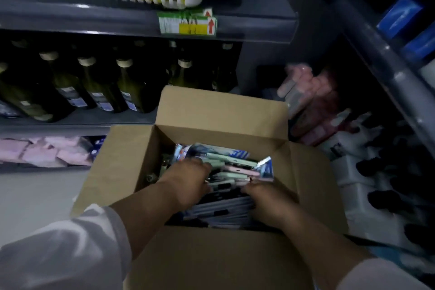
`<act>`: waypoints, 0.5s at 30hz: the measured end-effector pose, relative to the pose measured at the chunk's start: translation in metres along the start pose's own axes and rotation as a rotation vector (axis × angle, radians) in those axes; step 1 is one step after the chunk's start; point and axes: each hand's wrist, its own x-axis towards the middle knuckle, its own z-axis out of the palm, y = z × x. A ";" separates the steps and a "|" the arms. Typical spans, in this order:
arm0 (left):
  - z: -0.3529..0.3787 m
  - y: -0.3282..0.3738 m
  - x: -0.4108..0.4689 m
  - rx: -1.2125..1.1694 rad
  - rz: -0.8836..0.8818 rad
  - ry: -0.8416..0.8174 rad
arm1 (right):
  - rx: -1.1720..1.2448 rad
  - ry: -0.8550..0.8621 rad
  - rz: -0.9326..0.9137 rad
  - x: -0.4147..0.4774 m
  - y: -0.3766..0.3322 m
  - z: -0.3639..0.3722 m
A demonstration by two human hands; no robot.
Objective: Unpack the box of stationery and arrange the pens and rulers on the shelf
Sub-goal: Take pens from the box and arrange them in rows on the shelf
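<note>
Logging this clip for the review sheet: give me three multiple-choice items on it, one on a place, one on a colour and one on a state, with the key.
1. Where are the left hand and the right hand?
A. Down among the stationery packs in the cardboard box
B. Raised overhead
C. Hanging at the person's sides

2. What colour are the arrows on the shelf label?
A. Blue
B. Red
C. Black

3. How do the box's top flaps stand?
A. Taped shut
B. Folded open
C. Cut off

Key:
1 A: both hands reach into the box's contents.
2 B: two red arrows point up beside the yellow patch.
3 B: flaps spread outward on all four sides.
</note>
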 end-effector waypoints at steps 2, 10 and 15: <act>0.013 0.002 0.005 -0.029 0.000 -0.031 | -0.026 -0.020 -0.031 0.009 0.003 0.012; 0.043 0.013 0.009 -0.024 0.028 -0.167 | -0.250 -0.031 -0.049 0.022 0.003 0.015; 0.052 0.016 0.015 0.008 0.033 -0.216 | -0.232 -0.005 -0.070 0.026 0.011 0.019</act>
